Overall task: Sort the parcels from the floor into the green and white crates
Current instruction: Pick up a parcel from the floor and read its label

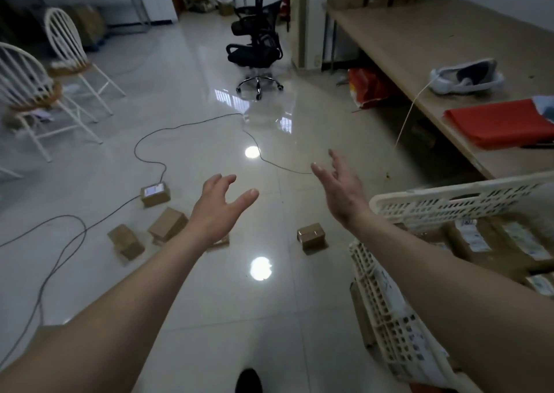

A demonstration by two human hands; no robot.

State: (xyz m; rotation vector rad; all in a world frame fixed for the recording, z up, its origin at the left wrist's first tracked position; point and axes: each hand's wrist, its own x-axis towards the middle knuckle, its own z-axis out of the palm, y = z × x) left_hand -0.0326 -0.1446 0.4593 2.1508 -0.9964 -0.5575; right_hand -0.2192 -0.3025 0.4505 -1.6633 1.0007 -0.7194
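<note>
The left hand [218,210] and right hand [341,189] hover empty, fingers spread, over the glossy tiled floor [215,308]. Small brown cardboard parcels [168,223] lie clustered to the left. A lone parcel [311,236] sits near the rim of the white slatted plastic crate [449,204], beside the long wooden counter [419,42].

Dim and grey all over, with two round lamp spots [260,268] and window glare [229,99] on the shiny floor [186,165], blurry white chairs [28,93] at the left, bent edges.
</note>
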